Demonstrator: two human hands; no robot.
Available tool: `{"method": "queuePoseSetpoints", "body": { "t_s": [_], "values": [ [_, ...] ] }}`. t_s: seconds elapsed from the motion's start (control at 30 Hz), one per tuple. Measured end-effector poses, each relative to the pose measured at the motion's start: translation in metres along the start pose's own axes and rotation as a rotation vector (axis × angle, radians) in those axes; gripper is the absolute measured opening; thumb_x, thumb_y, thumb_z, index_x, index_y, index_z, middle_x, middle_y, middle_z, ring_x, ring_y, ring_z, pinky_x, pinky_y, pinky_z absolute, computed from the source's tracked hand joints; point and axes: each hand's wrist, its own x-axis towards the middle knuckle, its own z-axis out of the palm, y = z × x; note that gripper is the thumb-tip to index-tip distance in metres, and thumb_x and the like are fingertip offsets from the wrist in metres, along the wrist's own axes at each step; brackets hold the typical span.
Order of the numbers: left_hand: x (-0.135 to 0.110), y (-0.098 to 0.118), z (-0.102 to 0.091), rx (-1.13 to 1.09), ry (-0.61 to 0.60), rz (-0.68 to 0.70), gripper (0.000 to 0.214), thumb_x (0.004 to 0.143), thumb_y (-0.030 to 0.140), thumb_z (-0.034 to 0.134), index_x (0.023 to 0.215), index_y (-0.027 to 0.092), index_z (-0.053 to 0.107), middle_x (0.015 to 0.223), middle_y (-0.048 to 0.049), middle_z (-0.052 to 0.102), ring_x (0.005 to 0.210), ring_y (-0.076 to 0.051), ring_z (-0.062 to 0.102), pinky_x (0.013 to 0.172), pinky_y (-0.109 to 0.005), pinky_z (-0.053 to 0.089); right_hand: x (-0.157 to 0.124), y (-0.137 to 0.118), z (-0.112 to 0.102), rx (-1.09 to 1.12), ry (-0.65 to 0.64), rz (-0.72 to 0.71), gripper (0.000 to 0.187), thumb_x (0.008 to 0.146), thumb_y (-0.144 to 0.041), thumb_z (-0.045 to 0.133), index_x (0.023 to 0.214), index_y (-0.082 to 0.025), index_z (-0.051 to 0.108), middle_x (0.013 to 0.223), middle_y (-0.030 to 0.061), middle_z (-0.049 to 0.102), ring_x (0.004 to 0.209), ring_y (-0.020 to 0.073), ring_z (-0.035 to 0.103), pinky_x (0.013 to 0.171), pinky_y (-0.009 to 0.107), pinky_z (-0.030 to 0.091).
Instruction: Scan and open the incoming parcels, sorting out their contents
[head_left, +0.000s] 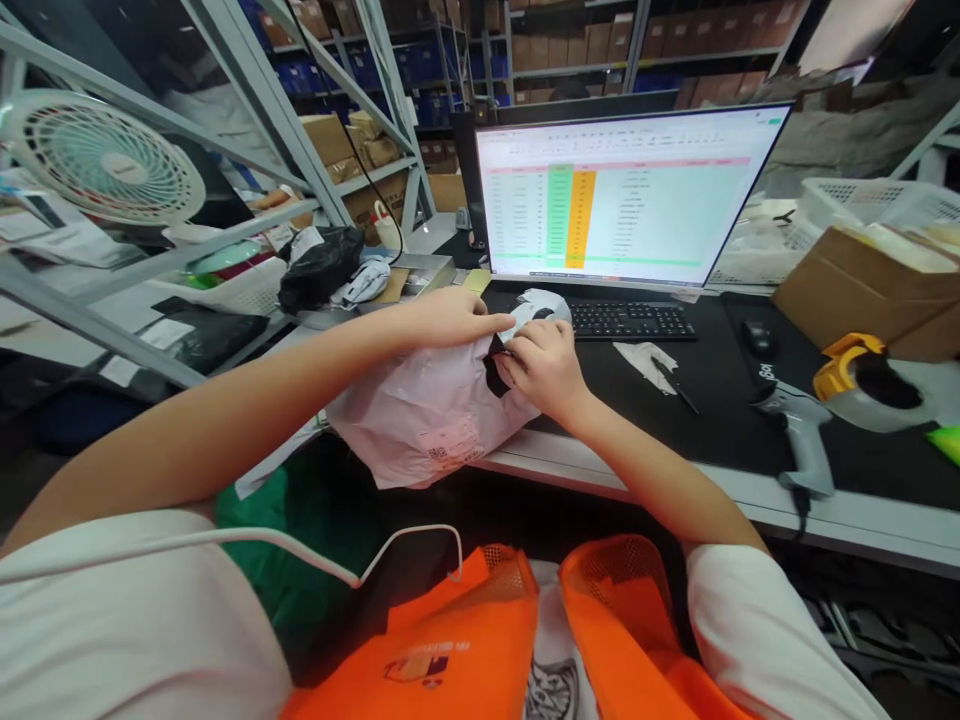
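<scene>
A pale pink plastic mailer bag (427, 410) with a printed label lies over the front edge of the desk. Its top is torn open and something black shows inside. My left hand (450, 315) pinches the bag's upper edge from the left. My right hand (544, 370) grips the torn opening from the right, fingers curled round the plastic. Both hands are closed on the bag, just in front of the keyboard (630, 320).
A monitor (622, 195) showing a spreadsheet stands behind the keyboard. On the black desk mat lie a mouse (759, 337), a barcode scanner (802, 435), a yellow tape dispenser (862, 375) and a crumpled scrap (645, 358). A cardboard box (870, 285) stands right; a fan (105, 160) and shelving left.
</scene>
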Motion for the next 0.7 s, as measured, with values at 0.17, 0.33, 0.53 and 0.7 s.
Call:
{"method": "queuePoseSetpoints", "body": {
  "t_s": [0.17,0.33,0.53,0.7],
  "values": [
    [0.005,0.003,0.016,0.145,-0.085,0.064,0.04,0.097,0.043,0.049,0.081,0.017,0.074,0.082,-0.0076,0.075,0.073,-0.02,0.064,0.065,-0.029,0.041,-0.008,0.001,-0.001,-0.063,0.141,-0.175,0.036,0.112,-0.031,0.053,0.08,-0.02,0.066,0.092,0.0035,0.071,0.103,0.0224,0.059,0.086,0.043,0.023],
    [-0.005,-0.01,0.018,0.539,0.196,0.198,0.042,0.101,0.028,0.041,0.087,0.01,0.075,0.093,-0.0197,0.075,0.084,-0.028,0.068,0.078,-0.038,0.047,-0.025,0.003,-0.018,-0.109,0.1,-0.297,0.04,0.113,-0.026,0.052,0.073,-0.019,0.057,0.078,0.0011,0.065,0.094,0.0197,0.057,0.083,0.042,0.022],
    [0.002,-0.086,-0.002,0.441,0.452,0.107,0.042,0.105,0.037,0.038,0.086,0.014,0.069,0.089,-0.0123,0.07,0.098,-0.026,0.065,0.098,-0.045,0.049,-0.076,0.02,-0.056,-0.086,-0.029,-0.3,0.035,0.11,-0.021,0.056,0.075,-0.019,0.055,0.083,0.0011,0.069,0.099,0.0194,0.061,0.085,0.041,0.025],
    [0.005,-0.088,-0.002,0.316,0.494,0.028,0.039,0.104,0.04,0.039,0.088,0.019,0.068,0.092,-0.0133,0.067,0.112,-0.032,0.063,0.103,-0.05,0.046,-0.088,0.025,-0.065,-0.05,-0.12,-0.275,0.031,0.108,-0.024,0.06,0.077,-0.021,0.059,0.093,0.0009,0.074,0.106,0.0206,0.065,0.088,0.041,0.029]
  ]
}}
